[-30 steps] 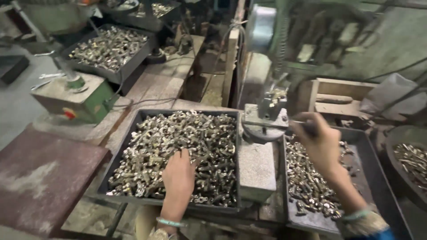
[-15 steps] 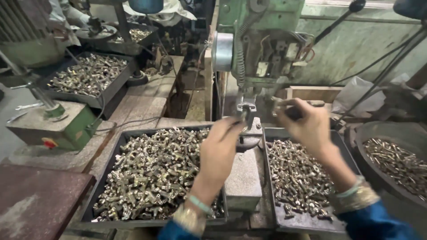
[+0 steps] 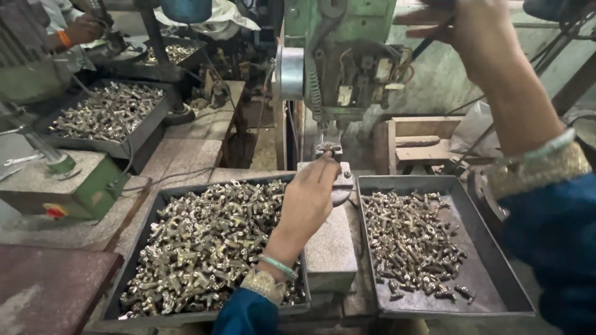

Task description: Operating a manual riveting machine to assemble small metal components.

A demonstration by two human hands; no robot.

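Left hand (image 3: 307, 201) stretches forward from the near edge, fingers drawn together at the tips and pressed to the small metal fixture (image 3: 335, 177) under the green drill press (image 3: 338, 59); whether a part is pinched between those fingertips cannot be told, they hide whatever is there. Forearm and hand run along a line from the near edge up and slightly right, pointing at the machine's spindle. Far left, a co-worker's hand (image 3: 84, 28) with an orange band works at another machine, and below it sits a dark tray (image 3: 146, 124) heaped with brassy metal fittings (image 3: 108, 108). A green box (image 3: 65, 195) with a red button stands on the stone bench nearby. Coming across, the big near tray (image 3: 139, 248) is piled deep with the same jumbled small fittings (image 3: 205, 242), lying every which way, and the left wrist, with its pale bangle, crosses over the tray's right corner. Between the two near trays sits a grey block (image 3: 329, 251), the base below the fixture. Right of it, a second tray (image 3: 490, 279) holds a thinner scatter of smaller parts (image 3: 410, 239), bunched toward its left side, bare metal showing on the right. Right hand (image 3: 481, 31) is raised high at the top edge, closed around a dark lever handle (image 3: 434, 34) of the press, blue sleeve hanging down the right side.
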